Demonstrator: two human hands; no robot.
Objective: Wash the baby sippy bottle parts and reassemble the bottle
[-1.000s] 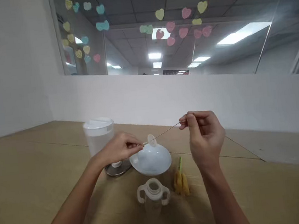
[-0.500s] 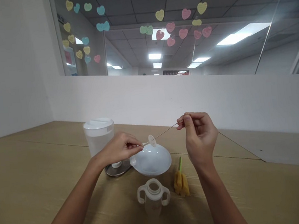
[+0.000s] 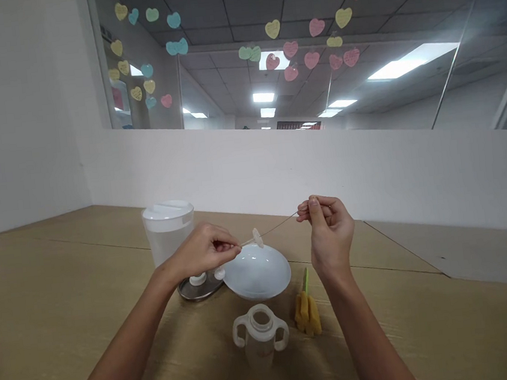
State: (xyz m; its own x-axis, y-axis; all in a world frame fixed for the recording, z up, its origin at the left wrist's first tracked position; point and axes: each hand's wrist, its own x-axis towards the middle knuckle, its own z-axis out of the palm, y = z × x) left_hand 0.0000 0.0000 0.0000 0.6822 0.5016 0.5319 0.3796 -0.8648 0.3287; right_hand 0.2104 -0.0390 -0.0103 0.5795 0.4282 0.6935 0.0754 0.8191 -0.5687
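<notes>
My left hand (image 3: 207, 246) pinches a pale drinking straw that carries a translucent round collar (image 3: 257, 238). A clear knob-like end (image 3: 219, 273) hangs below that hand. Between thumb and fingers, my right hand (image 3: 329, 224) grips a thin wire (image 3: 279, 225), probably a straw brush's stem. The wire runs down leftward to the collar; its far end is hidden. Under the collar stands a white bowl (image 3: 257, 274). Nearer me, a translucent two-handled cup (image 3: 260, 337) stands upright without a lid.
Right of the cup lies a yellow sponge brush (image 3: 307, 314) with a green handle. A white lidded pitcher (image 3: 167, 235) stands behind my left hand, beside a round metal tray (image 3: 200, 287) holding a small white part. A white wall (image 3: 279, 175) borders the table's back.
My right hand has moved slightly left and down with the wire, closer to the collar. The collar has turned more edge-on. My left hand has barely shifted.
</notes>
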